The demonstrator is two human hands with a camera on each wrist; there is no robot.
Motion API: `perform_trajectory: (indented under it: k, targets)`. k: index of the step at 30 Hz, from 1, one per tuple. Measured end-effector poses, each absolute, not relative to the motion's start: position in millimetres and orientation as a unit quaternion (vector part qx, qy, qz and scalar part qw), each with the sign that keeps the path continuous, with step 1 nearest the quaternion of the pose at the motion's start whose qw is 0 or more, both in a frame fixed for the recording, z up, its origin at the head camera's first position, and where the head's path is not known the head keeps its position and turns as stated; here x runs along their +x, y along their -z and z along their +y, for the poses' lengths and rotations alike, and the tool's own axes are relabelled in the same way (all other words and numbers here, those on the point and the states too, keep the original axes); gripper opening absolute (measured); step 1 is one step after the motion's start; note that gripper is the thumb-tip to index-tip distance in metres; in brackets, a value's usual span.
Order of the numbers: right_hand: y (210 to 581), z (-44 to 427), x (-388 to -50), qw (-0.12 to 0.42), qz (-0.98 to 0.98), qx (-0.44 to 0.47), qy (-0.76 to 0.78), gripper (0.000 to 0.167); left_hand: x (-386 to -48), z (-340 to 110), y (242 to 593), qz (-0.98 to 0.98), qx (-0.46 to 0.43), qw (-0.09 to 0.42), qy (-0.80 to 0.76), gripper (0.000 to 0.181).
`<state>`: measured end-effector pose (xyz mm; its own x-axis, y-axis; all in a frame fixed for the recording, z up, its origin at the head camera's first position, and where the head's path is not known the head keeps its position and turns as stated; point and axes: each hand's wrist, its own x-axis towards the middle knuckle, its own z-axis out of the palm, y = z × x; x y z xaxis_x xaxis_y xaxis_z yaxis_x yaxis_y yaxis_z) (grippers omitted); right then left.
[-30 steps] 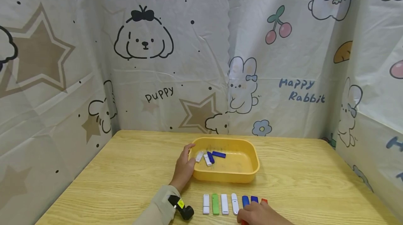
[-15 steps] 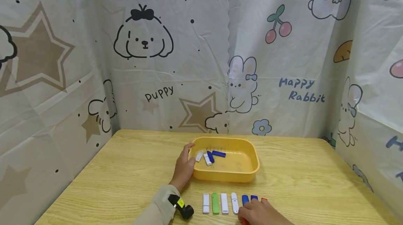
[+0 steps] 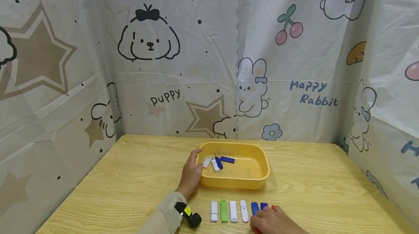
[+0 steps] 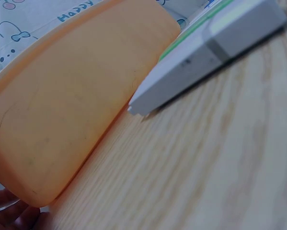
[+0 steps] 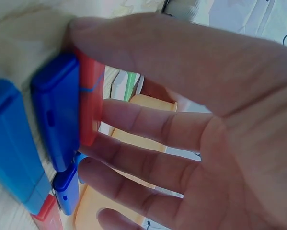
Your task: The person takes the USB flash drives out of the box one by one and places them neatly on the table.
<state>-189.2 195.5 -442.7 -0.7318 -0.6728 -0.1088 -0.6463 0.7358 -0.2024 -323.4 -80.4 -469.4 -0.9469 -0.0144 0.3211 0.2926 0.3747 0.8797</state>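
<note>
At the left end of a yellow tray (image 3: 234, 183), my left hand (image 3: 190, 174) grips the rim, thumb on the near side; its fingertips (image 4: 14, 213) show at the tray's corner in the left wrist view. My right hand (image 3: 275, 222) is at the right part of a row of small sticks. In the right wrist view, its thumb and fingers pinch a red stick (image 5: 89, 100) beside a dark blue stick (image 5: 57, 112). The row has a white stick (image 3: 214, 211), a green stick (image 3: 224, 211), two more white ones, two blue ones and a red one partly hidden by the hand.
Inside the tray, at its left, lie two white sticks and two blue sticks (image 3: 227, 159). The wooden table (image 3: 131, 183) meets a patterned curtain (image 3: 147, 81) at the back and sides. A black device (image 3: 188, 215) is strapped to the left wrist.
My right hand has shifted slightly to the right, with the red stick in its fingers. The left hand and the tray have stayed in place.
</note>
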Motion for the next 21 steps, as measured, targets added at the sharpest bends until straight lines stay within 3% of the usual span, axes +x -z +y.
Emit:
perform_trajectory:
  k: [21]
  targets:
    - [438.3,190.8,-190.4,0.091,0.932,-0.344,0.065,0.038,-323.9,-80.4,470.3,-0.818,-0.087,0.146,0.549,0.051]
